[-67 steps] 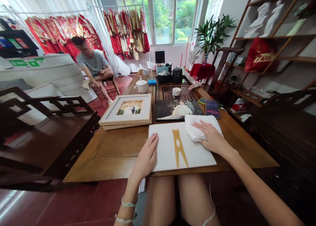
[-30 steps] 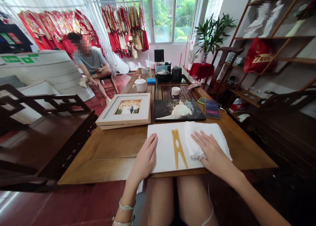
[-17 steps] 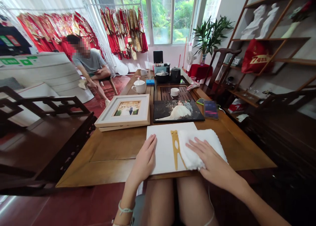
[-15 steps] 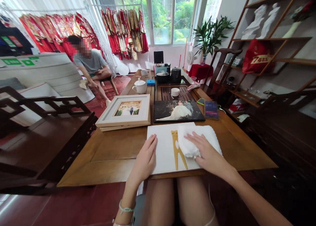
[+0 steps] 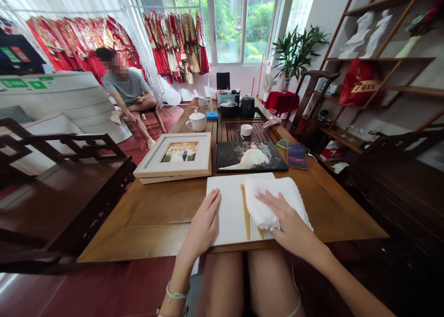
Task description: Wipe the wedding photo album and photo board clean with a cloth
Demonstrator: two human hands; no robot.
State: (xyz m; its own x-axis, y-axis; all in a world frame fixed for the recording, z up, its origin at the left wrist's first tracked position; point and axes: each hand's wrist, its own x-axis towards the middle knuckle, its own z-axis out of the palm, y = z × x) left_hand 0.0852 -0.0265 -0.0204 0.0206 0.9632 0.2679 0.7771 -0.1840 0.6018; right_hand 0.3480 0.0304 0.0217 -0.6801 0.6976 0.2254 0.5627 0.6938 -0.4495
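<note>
My left hand lies flat along the left edge of a white board at the table's front edge, fingers stretched out. A folded white cloth covers the board's right part. My right hand rests spread on top of this cloth, pressing it down with the fingers apart; their tips are a little blurred. Between the hands, a flat yellow two-legged piece shows on the board. The cloth hides most of its upper right part and much of one leg.
Behind the board lie a dark wedding photo panel and light wooden picture frames, stacked. A phone sits to the right. Farther back are a white lidded cup, a small bowl and a black kettle. A person sits at the left.
My right hand has slid the cloth slightly left and toward me, over more of the yellow piece. My left hand stays in place.
</note>
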